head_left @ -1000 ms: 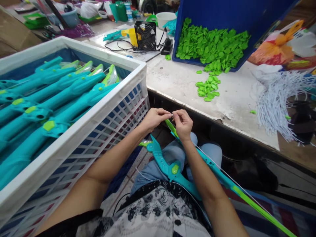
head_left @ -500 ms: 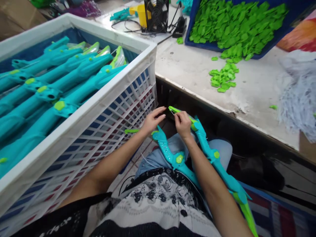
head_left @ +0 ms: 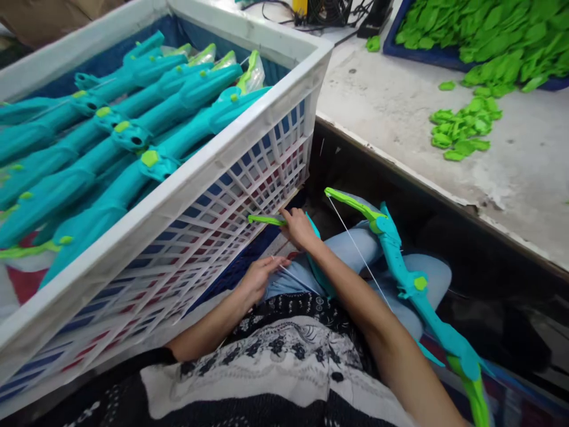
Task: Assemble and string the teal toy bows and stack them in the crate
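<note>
A teal toy bow with green limb tips lies across my lap at the right, its white string stretched from the upper tip. Left of it is a second bow, mostly behind my right arm, with its green tip beside the crate. My right hand closes on this second bow near the green limb. Lower left, my left hand pinches a white string that runs right over my lap.
A white plastic crate full of teal bows stands at the left. On the white table are loose green pieces, a blue bin of green pieces and a black fan.
My right hand has left the right bow's upper tip and moved to the left bow. My left hand has come down and now holds a string. The camera view has shifted.
</note>
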`<state>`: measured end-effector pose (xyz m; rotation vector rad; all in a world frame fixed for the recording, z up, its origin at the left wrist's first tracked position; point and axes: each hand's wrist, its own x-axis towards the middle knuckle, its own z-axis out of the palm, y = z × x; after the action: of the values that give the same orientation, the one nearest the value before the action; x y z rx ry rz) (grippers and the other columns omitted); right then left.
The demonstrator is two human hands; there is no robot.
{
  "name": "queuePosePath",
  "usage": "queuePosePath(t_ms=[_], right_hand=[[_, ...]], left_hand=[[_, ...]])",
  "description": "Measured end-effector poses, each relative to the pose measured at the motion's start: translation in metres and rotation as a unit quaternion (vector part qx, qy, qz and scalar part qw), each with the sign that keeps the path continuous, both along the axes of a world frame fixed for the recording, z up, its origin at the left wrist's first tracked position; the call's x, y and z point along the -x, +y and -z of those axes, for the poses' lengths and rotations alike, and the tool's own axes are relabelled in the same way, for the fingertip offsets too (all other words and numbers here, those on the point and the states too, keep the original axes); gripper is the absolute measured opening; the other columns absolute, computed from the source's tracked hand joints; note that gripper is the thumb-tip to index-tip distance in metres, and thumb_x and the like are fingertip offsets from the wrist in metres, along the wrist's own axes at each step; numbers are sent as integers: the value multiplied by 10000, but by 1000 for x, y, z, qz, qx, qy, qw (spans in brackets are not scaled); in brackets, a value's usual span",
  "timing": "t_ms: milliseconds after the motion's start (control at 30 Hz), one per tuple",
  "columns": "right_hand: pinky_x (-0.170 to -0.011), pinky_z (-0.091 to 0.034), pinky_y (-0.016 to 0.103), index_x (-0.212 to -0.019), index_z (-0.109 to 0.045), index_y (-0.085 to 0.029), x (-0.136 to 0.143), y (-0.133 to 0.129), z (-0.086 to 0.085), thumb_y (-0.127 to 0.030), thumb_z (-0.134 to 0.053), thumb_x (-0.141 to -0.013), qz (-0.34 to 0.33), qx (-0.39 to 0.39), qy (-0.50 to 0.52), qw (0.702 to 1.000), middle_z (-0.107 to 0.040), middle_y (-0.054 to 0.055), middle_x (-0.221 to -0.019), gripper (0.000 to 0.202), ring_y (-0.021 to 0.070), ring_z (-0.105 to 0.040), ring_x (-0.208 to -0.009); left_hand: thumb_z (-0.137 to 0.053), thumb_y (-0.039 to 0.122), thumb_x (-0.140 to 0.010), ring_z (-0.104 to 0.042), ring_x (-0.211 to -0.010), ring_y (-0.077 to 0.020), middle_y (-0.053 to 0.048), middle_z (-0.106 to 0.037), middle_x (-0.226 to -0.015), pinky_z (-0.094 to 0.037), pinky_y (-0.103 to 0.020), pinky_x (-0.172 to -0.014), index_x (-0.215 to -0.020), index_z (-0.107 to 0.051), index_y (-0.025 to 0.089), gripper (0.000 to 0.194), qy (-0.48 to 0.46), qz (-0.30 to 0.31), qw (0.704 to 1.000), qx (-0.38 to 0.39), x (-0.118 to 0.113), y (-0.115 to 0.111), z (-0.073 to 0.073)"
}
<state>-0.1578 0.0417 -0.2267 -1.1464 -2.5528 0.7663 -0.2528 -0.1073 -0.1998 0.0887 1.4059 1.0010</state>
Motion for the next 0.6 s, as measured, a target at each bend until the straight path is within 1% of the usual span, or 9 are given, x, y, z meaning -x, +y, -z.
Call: queuePosePath(t_ms=[67,133,167,233,300,367,433,533,600], right_hand=[[-838,-435,360,-1244,-546,-196,-12,5,2,-249,-628,-810,19,86,58,994,-595,106,-996,445,222,-541,-930],[-827,-445,332,-1179,-595,-203,-32,6,2,-314,-650,-787,28,190,179,965,-621,70,-986,411,195,-566,-901],[-818,-451,323,-1153,-611,-205,-43,5,1,-343,-662,-768,36,249,242,937,-635,58,-992,412,188,-578,-898],[-790,-463,305,-1112,-631,-218,-62,0,0,-383,-689,-724,66,355,336,870,-657,41,-1009,425,183,-598,-897],[-748,-473,288,-1090,-641,-231,-77,-8,-1,-395,-720,-682,113,419,381,816,-671,30,-1011,447,174,-613,-863],[-706,-477,279,-1077,-647,-233,-85,-15,-2,-399,-748,-644,151,443,397,789,-678,33,-1017,474,166,-621,-810],[-676,-477,275,-1070,-652,-229,-88,-20,-3,-405,-765,-618,170,453,406,775,-680,41,-1034,498,160,-622,-773],[-668,-475,263,-1048,-666,-232,-89,-22,-3,-389,-786,-595,180,463,420,759,-689,35,-1013,494,149,-620,-759],[-684,-475,258,-1033,-675,-237,-88,-22,-3,-372,-795,-589,186,465,426,754,-695,26,-992,480,146,-623,-775]], left_hand=[[-722,219,-735,-643,-724,-174,-75,-663,-733,-507,-289,-709,-920,-659,95,231,-80,-33,996,-22,4,14,-14],[-669,179,-780,-557,-519,-94,-12,-599,-628,-487,-231,-586,-1021,-621,106,257,-123,-39,989,-76,9,29,-29],[-662,179,-785,-474,-435,-56,12,-572,-597,-443,-192,-512,-1054,-600,114,284,-126,-33,985,-117,11,38,-36],[-682,221,-770,-322,-356,-17,35,-560,-573,-308,-141,-406,-1059,-559,139,324,-90,-13,975,-204,14,56,-47],[-717,292,-734,-284,-347,-15,32,-585,-569,-216,-132,-378,-980,-520,159,341,-16,19,961,-276,15,76,-56],[-728,349,-708,-321,-361,-26,11,-619,-580,-211,-139,-381,-875,-487,165,346,64,56,943,-320,14,93,-64],[-704,374,-719,-375,-390,-39,-20,-645,-607,-249,-153,-394,-807,-498,153,315,134,99,923,-346,13,107,-71],[-635,353,-775,-421,-426,-52,-42,-663,-654,-305,-174,-424,-787,-577,125,236,223,157,891,-362,9,119,-76],[-597,325,-800,-459,-447,-62,-35,-666,-669,-339,-182,-450,-804,-613,123,203,272,186,871,-363,8,124,-75]])
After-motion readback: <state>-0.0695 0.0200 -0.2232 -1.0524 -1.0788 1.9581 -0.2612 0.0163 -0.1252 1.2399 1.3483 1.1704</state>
